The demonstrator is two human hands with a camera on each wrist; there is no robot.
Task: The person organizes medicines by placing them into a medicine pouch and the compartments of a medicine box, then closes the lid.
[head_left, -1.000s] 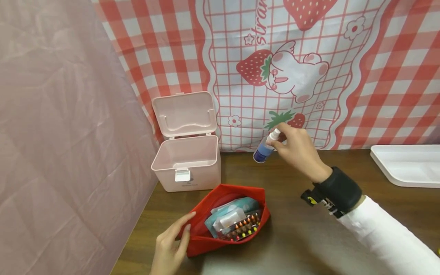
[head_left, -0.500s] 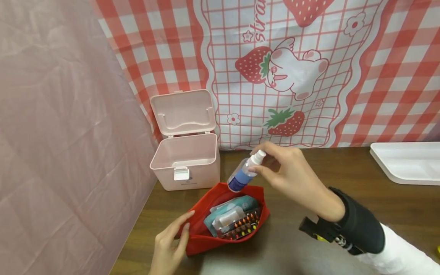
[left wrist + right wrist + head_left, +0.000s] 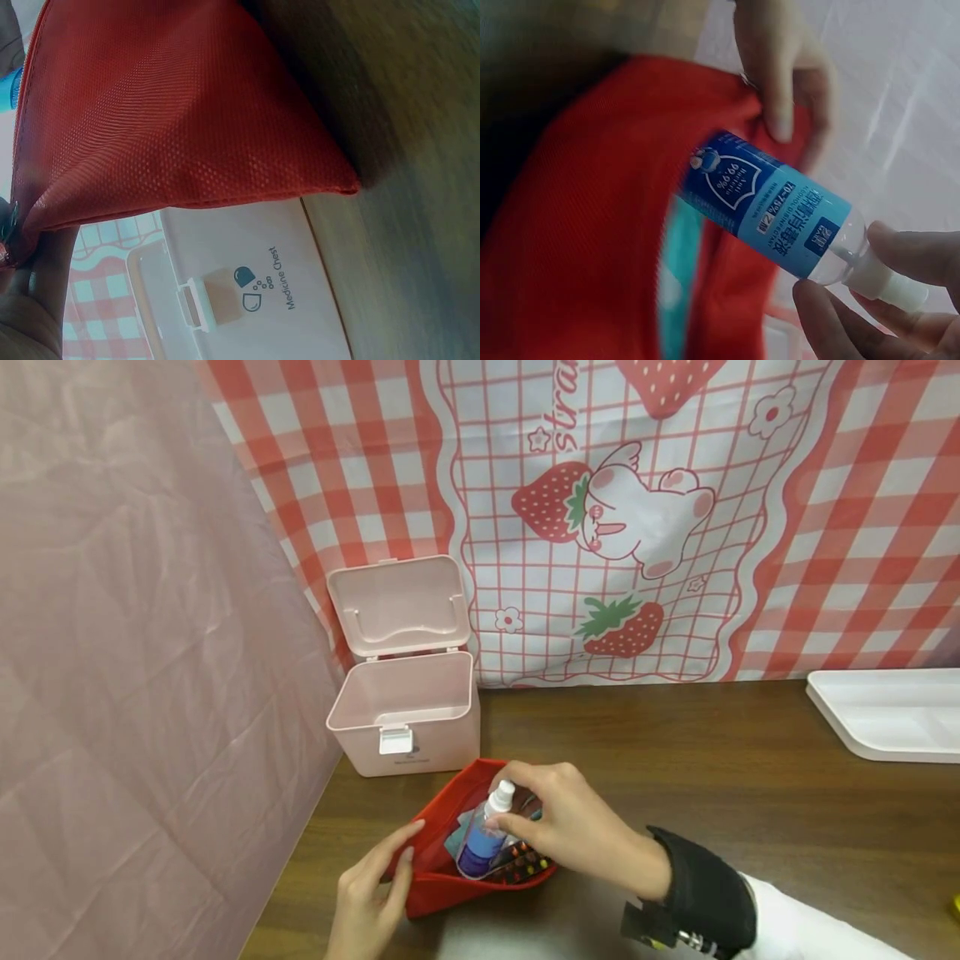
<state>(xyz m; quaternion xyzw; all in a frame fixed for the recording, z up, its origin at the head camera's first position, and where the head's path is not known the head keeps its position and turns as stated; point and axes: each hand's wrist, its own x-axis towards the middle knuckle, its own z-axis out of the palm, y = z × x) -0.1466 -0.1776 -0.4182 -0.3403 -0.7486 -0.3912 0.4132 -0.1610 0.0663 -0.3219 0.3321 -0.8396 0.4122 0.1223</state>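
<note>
In the head view my right hand [image 3: 588, 827] pinches a small spray bottle [image 3: 480, 852] by its neck, just under the white cap. The bottle tilts, its lower part inside the mouth of a red zip pouch [image 3: 450, 895]. A blue label reading alcohol disinfectant shows on the bottle [image 3: 769, 206] in the right wrist view. My left hand [image 3: 367, 893] grips the pouch's left end between thumb and fingers. Inside the pouch lie a blister pack of pills [image 3: 528, 864] and a teal packet [image 3: 453, 842], partly hidden by the bottle and right hand.
Behind the pouch stands a pink medicine chest [image 3: 420, 752] with its lid [image 3: 401, 606] raised. A white divided tray [image 3: 892, 718] sits at the far right of the wooden table [image 3: 675, 752]. Checked cloth hangs behind; pink fabric [image 3: 150, 693] borders the left.
My right hand has carried the spray bottle left and down, from above the table into the pouch's mouth. The left hand keeps its grip on the pouch, which has barely moved.
</note>
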